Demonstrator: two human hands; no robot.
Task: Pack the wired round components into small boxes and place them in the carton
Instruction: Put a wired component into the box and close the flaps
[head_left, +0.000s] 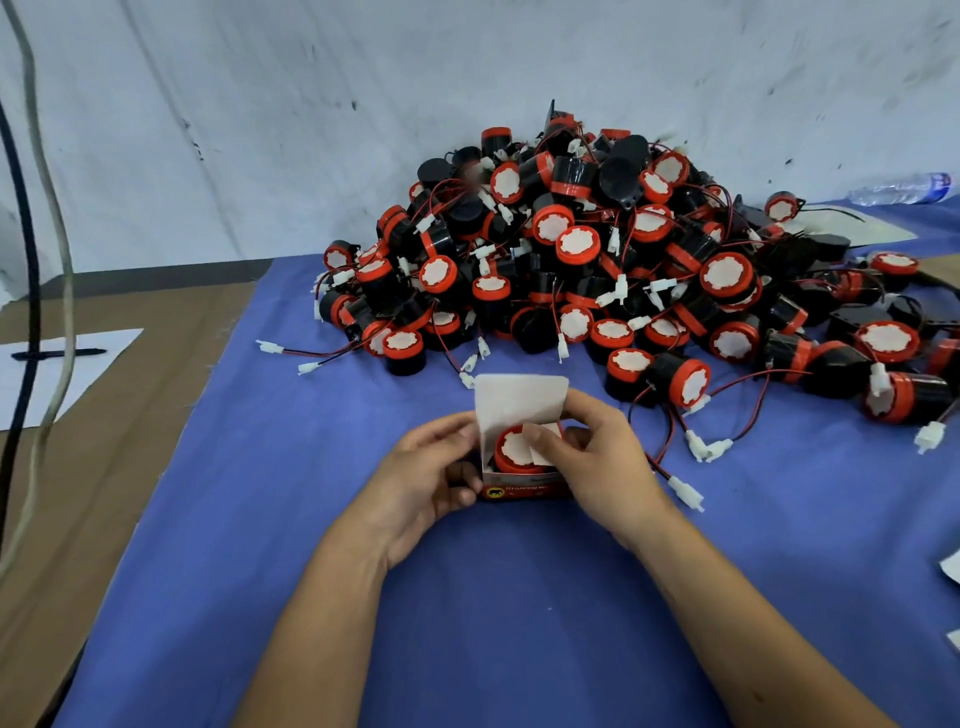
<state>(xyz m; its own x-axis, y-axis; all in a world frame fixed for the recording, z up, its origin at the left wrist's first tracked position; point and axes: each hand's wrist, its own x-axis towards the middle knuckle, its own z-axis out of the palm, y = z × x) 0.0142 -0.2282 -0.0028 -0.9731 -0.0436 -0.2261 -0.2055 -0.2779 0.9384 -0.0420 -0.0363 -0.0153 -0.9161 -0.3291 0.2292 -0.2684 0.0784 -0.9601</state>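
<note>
Just below the centre of the frame, the box stands on the blue worktop with its top open, and one component sits inside it, red rim and white face up. Your left hand has its grip clamped on the box's left side, thumb on the near face. Your right hand closes its grip on the right side, and its thumb is pressing a small side flap down over the component. The big lid flap stands upright behind. To close it well, I would first check that the component's wire and white plug are wholly inside; from here you cannot tell where they lie. Fold the other side flap down as well, then bring the lid flap forward and tuck its tongue behind the front wall. Hold the box walls square with the left grip, so the card does not buckle. Just beyond the box, across the middle and right of the frame, is the pile of loose components, its wires trailing near your right wrist; keep them out of the flaps. The carton is not in view. At far left lies a pen on white paper.
</note>
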